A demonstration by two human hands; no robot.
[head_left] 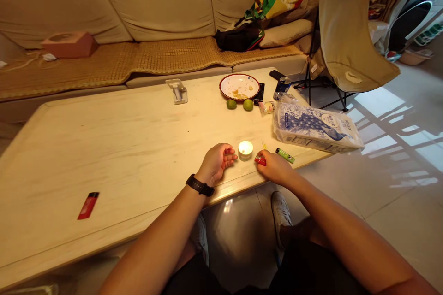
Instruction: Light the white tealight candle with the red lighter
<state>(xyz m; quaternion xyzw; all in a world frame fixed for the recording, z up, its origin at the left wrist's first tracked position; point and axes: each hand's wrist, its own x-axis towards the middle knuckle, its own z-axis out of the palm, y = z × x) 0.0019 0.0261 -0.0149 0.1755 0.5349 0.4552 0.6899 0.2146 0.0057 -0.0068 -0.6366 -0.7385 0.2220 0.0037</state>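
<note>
A small round candle (245, 151), glowing bright at its top, stands near the table's front edge between my hands. My left hand (218, 162), with a black watch (200, 185) on its wrist, is open just left of the candle, fingers loosely curved and holding nothing. On the candle's right, my right hand (275, 166) is closed around a red lighter (260, 161), partly hidden by the fingers. Beside that hand lies a green lighter (285, 155), and thin yellow sticks (265, 145) lie just behind it. Another red lighter (88, 205) with a black end lies far left.
On the table (121, 147) are a plate (239, 84) with food scraps, two green fruits (248, 104), a can (283, 85), a wrapped tissue pack (314, 124) overhanging the right edge, and a white stand (178, 91). A sofa (166, 4) and a folding chair (353, 41) stand behind.
</note>
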